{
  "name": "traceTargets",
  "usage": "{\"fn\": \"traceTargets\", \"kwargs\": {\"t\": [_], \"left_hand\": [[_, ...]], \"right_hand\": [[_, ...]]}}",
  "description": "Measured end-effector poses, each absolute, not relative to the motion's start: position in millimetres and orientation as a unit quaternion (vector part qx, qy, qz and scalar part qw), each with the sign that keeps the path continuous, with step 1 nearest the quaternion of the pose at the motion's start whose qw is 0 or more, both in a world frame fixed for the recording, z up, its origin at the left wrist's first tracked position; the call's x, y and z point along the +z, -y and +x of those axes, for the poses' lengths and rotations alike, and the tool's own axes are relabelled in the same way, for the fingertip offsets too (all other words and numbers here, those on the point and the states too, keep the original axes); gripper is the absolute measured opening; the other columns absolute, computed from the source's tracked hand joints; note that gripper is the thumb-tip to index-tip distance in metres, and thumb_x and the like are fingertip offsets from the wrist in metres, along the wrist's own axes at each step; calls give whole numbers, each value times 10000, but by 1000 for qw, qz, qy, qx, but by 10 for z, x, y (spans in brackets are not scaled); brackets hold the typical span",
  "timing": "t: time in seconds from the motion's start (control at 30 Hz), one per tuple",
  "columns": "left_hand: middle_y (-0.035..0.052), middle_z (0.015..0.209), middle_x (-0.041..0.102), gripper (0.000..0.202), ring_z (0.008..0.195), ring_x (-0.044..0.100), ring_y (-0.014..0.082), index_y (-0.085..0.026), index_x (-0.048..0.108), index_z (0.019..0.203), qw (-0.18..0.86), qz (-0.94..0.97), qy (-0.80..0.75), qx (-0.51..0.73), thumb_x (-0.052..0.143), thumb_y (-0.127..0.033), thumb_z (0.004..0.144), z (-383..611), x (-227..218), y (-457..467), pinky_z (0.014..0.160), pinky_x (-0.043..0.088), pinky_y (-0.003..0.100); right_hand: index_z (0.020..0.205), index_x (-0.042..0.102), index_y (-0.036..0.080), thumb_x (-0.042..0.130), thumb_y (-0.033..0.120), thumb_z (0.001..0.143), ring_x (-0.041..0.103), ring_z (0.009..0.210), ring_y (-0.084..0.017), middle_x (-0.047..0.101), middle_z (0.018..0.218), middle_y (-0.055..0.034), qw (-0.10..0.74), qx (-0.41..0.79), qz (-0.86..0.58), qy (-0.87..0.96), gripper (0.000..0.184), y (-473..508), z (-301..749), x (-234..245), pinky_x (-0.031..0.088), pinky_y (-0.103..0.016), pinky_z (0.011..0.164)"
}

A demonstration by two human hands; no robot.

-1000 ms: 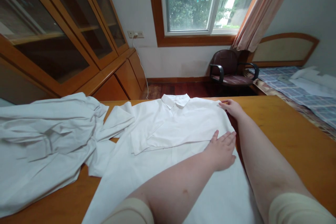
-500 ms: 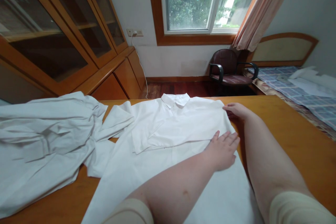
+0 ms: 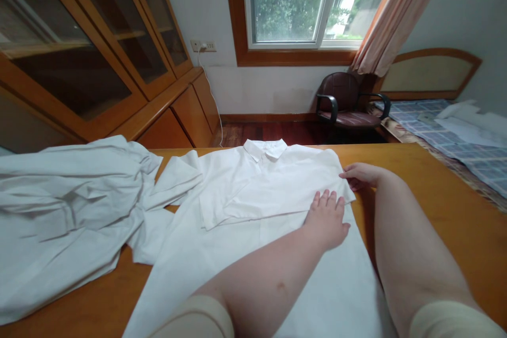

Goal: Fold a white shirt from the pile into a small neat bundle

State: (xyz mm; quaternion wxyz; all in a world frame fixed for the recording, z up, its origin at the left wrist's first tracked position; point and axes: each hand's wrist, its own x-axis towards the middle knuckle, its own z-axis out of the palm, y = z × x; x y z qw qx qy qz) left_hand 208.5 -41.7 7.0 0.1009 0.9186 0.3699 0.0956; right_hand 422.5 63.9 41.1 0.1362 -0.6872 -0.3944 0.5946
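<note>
The white shirt [image 3: 273, 190] lies spread out before me on the wooden table [image 3: 428, 211], its collar [image 3: 264, 150] at the far edge and its body running back towards me, broadening until it passes out of my view at the bottom. The pointed collar is turned down and parted at the front. Across the chest I see an upper layer of the same plain cloth, its hem slanting slightly upward to my right and ending there in a corner; whether it is made of folded sleeves I can't tell. Shallow creases mark this layer, while the lower body I can see lies mostly smooth
</note>
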Motion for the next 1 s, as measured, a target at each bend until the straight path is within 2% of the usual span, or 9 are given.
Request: {"fn": "traceTargets", "kwargs": {"t": [0.1, 0.17, 0.23, 0.4, 0.5, 0.67, 0.77, 0.87, 1.0], "left_hand": [[124, 1496, 278, 629, 1382, 199, 287, -167, 267, 1429, 103, 918, -369, 101, 287, -500, 897, 2083, 71, 412, 1118, 130, 478], [128, 1497, 272, 630, 1381, 201, 290, -175, 257, 1432, 101, 919, -369, 100, 289, -504, 896, 2084, 76, 414, 1117, 128, 482], [129, 1494, 276, 628, 1377, 208, 288, -176, 258, 1430, 96, 919, -369, 101, 303, -500, 894, 2085, 81, 419, 1118, 128, 480], [114, 1477, 312, 606, 1369, 220, 263, -157, 281, 1417, 90, 921, -361, 118, 337, -454, 892, 2081, 100, 430, 1127, 127, 461], [116, 1472, 319, 604, 1365, 228, 266, -157, 274, 1421, 93, 916, -370, 123, 342, -443, 892, 2076, 112, 433, 1125, 136, 465], [125, 1488, 289, 625, 1381, 185, 297, -180, 259, 1431, 99, 915, -378, 105, 340, -478, 888, 2069, 102, 430, 1116, 130, 490], [129, 1497, 273, 627, 1388, 157, 316, -183, 268, 1433, 102, 917, -375, 94, 325, -492, 891, 2070, 86, 425, 1116, 110, 501], [128, 1503, 261, 625, 1392, 145, 315, -190, 265, 1439, 101, 919, -371, 84, 293, -502, 898, 2070, 88, 421, 1116, 104, 497], [113, 1508, 256, 617, 1390, 160, 311, -220, 264, 1443, 97, 923, -367, 68, 285, -511, 899, 2065, 107, 418, 1114, 110, 496]], "right_hand": [[639, 567, 177, 757, 443, 630, 540, 459, -116, 584, 536, -24, 103, 560, -711, 413, 327, -539, 4131, 449, 486, -233, 462], [644, 586, 182, 777, 428, 602, 533, 454, -122, 583, 526, -20, 73, 539, -716, 438, 314, -443, 4071, 454, 470, -234, 447], [627, 584, 186, 788, 385, 589, 514, 439, -121, 565, 499, -8, 76, 506, -728, 456, 287, -328, 4026, 429, 451, -232, 427], [642, 528, 199, 724, 345, 670, 518, 489, -108, 536, 548, 16, 242, 480, -728, 426, 246, -70, 3977, 295, 477, -220, 470], [656, 497, 205, 695, 339, 702, 502, 477, -94, 502, 539, 35, 284, 484, -721, 406, 244, 0, 3977, 246, 476, -211, 482], [659, 503, 206, 638, 418, 737, 508, 442, -122, 532, 493, 13, 230, 419, -748, 462, 263, 7, 4032, 216, 409, -229, 428], [628, 538, 201, 672, 464, 688, 492, 432, -128, 548, 470, 1, 160, 321, -782, 510, 301, -7, 4093, 222, 367, -242, 436], [622, 577, 196, 701, 482, 641, 501, 473, -131, 596, 528, -9, 111, 247, -794, 544, 312, -10, 4146, 259, 342, -245, 467], [699, 613, 186, 560, 570, 738, 554, 570, -162, 644, 640, -38, 112, 194, -798, 560, 390, -7, 4101, 312, 352, -257, 521]]}}
